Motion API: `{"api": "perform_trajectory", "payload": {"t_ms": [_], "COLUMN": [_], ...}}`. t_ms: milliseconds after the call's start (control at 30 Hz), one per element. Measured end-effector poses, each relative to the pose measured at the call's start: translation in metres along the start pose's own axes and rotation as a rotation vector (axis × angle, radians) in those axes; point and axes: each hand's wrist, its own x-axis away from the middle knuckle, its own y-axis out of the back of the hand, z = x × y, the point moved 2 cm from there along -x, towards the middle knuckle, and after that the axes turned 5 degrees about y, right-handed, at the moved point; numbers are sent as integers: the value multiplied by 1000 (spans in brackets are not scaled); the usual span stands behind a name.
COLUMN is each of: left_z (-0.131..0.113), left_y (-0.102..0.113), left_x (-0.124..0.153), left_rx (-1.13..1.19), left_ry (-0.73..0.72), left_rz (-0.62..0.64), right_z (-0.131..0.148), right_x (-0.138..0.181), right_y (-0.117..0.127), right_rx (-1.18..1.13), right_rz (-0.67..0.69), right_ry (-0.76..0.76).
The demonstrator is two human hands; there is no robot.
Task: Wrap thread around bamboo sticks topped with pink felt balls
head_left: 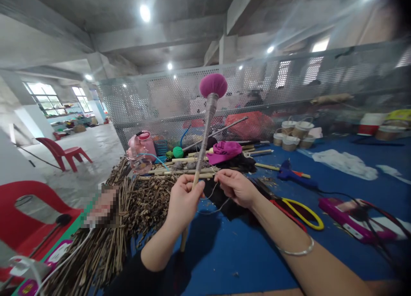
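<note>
My left hand [184,202] is closed around a thin wooden stick [207,133] that stands nearly upright, leaning slightly right. A round magenta cloth-covered head [213,85] tops it, and grey thread is wound around the shaft beneath. Just right of the stick, the fingers of my right hand [236,187] are pinched together on a loose grey thread [211,196], which loops back towards my left hand. The stick's lower end shows below my left hand. Magenta cloth [224,152] lies behind my hands on black cloth and loose sticks.
Bundled dry stalks [111,232] cover the table's left side. To the right lie scissors with yellow and red handles [308,214], a blue glue gun [295,176] and a magenta power strip [356,221]. Small buckets [290,143] stand behind; a perforated metal screen [154,103] spans the back.
</note>
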Motion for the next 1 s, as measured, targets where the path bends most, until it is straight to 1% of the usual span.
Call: {"api": "perform_trajectory", "payload": {"t_ms": [133, 233, 300, 400, 500, 567, 600, 667, 733, 800, 933, 1000], "left_z": [8, 15, 20, 27, 32, 33, 34, 35, 38, 40, 41, 41], "left_y": [-6, -7, -7, -8, -11, -13, -15, -16, -17, -17, -18, -18], "left_x": [-2, 3, 7, 14, 21, 24, 25, 26, 26, 25, 23, 24], "left_rx": [165, 234, 278, 417, 597, 654, 655, 613, 548, 494, 434, 422], "left_ry": [42, 59, 96, 205, 357, 429, 438, 424, 407, 395, 335, 330], "left_rz": [90, 134, 163, 235, 350, 419, 433, 406, 332, 279, 274, 286], "right_z": [-11, -15, -18, -24, -28, -29, -29, -29, -30, -31, -36, -38], "right_x": [1, 2, 2, 2, 2, 2, 2, 3, 3, 3, 3, 3], "right_y": [-1, -3, -5, -8, -14, -15, -15, -12, -8, -5, -5, -6], "right_rx": [11, 23, 8, -15, -38, -53, -48, -3, 56, 90, 78, 69], "right_rz": [-21, -44, -53, -22, 48, 50, 31, -16, -48, -52, -20, -10], "right_ry": [10, 30, 23, -5, -18, -17, -12, 10, 40, 58, 52, 47]}}
